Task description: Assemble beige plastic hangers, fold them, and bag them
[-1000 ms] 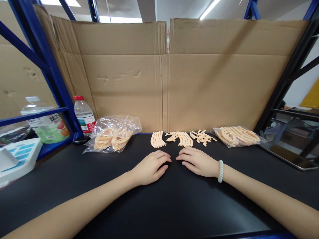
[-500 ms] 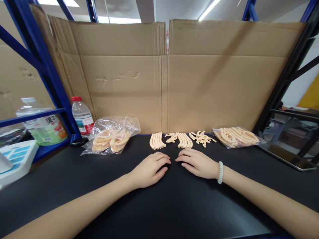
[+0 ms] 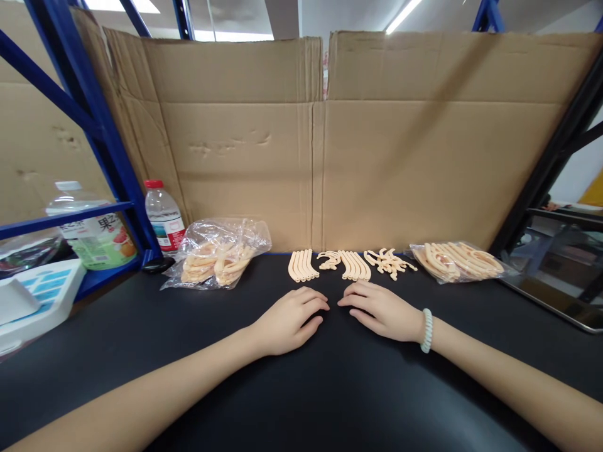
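Note:
My left hand (image 3: 293, 318) rests palm down on the black tabletop (image 3: 301, 389), fingers stretched out and holding nothing. Opposite it, my right hand (image 3: 384, 312) lies the same way, open, with a pale coiled band (image 3: 427, 331) round the wrist. A small gap parts the fingertips. Just beyond the left hand is a row of curved cream-coloured strips (image 3: 303, 266) with holes at their ends. Another such row (image 3: 355, 266) lies beyond the right hand. Small curved cream pieces (image 3: 328, 259) sit between the rows, and a loose pile of knobbly pieces (image 3: 389, 262) is to their right.
A clear bag of cream parts (image 3: 217, 257) lies at left, another bag (image 3: 456, 260) at right. Behind stands a cardboard wall (image 3: 245, 157). A red-capped bottle (image 3: 164, 216), a larger labelled bottle (image 3: 97, 235) and a blue frame (image 3: 101, 132) are at left. A dark flat-edged object (image 3: 556, 304) lies right.
The whole view has shifted slightly, so everything appears a little further right. Both hands stay in the same place on the table, still open.

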### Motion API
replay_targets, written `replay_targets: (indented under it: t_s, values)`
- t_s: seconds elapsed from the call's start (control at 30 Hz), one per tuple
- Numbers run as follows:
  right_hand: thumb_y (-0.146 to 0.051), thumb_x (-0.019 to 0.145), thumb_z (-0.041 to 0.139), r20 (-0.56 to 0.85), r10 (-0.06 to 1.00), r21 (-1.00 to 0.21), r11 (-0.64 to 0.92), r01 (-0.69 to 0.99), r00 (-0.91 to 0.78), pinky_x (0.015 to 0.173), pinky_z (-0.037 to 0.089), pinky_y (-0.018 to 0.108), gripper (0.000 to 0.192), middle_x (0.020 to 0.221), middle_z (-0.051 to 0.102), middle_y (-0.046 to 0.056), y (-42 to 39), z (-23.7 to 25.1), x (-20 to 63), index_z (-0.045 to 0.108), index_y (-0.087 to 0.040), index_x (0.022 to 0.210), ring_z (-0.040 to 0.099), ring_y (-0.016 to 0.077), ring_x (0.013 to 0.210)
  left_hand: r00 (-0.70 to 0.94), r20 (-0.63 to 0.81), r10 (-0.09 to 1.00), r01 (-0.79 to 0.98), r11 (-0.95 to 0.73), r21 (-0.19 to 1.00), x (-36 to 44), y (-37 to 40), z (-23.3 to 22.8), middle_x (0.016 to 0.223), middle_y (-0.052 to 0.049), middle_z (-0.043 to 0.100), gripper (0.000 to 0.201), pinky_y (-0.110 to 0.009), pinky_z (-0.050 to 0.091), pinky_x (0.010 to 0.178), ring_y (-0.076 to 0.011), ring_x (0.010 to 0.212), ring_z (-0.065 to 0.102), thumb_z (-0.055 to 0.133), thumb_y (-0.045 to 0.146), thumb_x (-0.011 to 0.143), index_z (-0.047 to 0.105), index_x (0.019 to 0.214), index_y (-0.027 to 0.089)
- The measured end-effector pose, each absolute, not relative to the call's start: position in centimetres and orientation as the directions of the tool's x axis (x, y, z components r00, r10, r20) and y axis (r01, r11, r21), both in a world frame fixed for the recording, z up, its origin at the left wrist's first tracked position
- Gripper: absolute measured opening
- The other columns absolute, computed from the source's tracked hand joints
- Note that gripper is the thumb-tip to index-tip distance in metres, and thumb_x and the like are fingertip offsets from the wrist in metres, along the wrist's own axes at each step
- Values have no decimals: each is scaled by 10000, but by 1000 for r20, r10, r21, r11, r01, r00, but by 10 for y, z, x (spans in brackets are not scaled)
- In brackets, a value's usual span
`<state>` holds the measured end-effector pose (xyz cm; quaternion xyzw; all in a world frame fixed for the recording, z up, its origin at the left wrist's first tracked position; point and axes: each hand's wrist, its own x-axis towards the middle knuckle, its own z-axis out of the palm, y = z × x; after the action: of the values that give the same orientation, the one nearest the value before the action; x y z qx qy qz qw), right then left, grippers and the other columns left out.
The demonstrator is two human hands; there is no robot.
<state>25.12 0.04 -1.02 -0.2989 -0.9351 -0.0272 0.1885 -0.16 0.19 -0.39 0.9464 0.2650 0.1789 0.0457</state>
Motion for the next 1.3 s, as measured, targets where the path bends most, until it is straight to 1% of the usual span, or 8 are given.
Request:
replay_targets:
  t_s: [0.37,0.73,0.93,1.2,1.3]
  values:
    - [-205,942,408,349,553,-33,814,580,-756,891,488,406,291,1058,614,99,-2,-8,250,614,-177,1145,556,224,982,794,324,514,484,-858,172,-1,0,-2,1197,-84,615,239,-391,442,980,-232,1133,549,455,185,915,594,1109,196]
    - [-205,946,407,357,542,-19,819,574,-761,902,476,399,285,1068,605,98,-1,-12,251,614,-187,1141,549,222,989,799,323,507,484,-861,154,-1,0,-4,1205,-83,613,244,-379,438,980,-228,1136,548,461,193,914,592,1119,195]
    - [-206,948,402,349,545,-8,815,579,-762,909,470,397,293,1072,600,98,-1,-12,251,610,-183,1152,548,218,987,799,328,505,479,-863,163,-2,0,-4,1200,-84,613,248,-381,442,971,-228,1125,550,455,194,917,593,1123,193]
    - [-208,943,405,368,532,-5,821,571,-762,893,478,401,293,1051,609,99,-1,-12,251,615,-191,1146,558,220,976,801,321,505,479,-863,159,-2,0,-4,1204,-81,609,243,-376,438,975,-227,1126,547,449,196,920,583,1124,193]
    - [-207,941,410,376,531,-4,821,572,-760,891,475,405,286,1049,609,99,0,-13,250,615,-189,1141,556,220,970,790,323,522,492,-853,174,-3,0,-4,1180,-81,618,262,-372,450,962,-226,1106,556,462,199,910,550,1156,191]
